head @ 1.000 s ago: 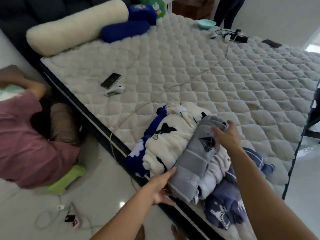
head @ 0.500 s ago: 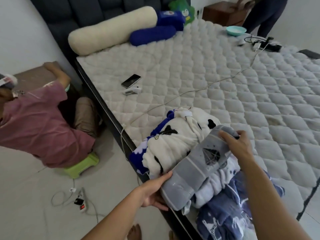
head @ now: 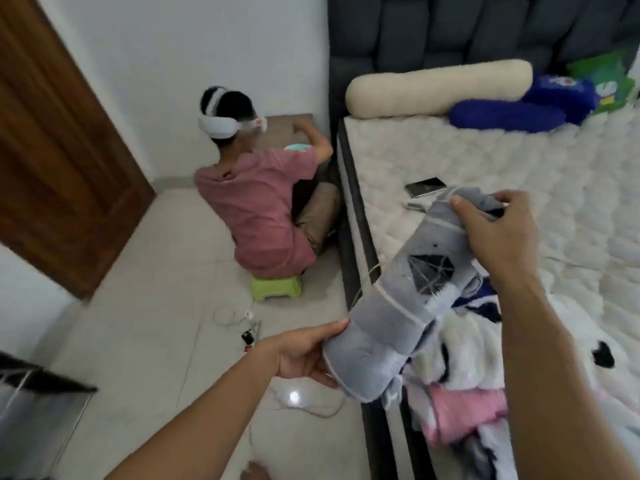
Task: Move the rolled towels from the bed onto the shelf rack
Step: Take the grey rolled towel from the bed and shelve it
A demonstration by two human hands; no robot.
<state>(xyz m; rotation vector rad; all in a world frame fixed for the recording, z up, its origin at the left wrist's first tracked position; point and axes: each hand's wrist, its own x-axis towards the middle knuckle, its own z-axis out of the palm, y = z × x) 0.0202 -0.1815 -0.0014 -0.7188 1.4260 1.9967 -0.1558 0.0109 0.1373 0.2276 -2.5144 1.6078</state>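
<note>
A grey rolled towel (head: pixel 408 299) slants through the centre of the frame, over the bed's (head: pixel 519 174) near edge. The left hand (head: pixel 304 351) closes its grip on the lower end, the right hand (head: pixel 498 230) clamps the upper end. More towels (head: pixel 460 382) lie heaped at lower right on the bed. A seated person (head: pixel 256 209) is at upper centre

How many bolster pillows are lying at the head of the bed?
2. The cream bolster lies along the headboard. The blue bolster lies just in front of it, toward its right end. Other cushions sit further right; the frame edge may hide more.
</note>
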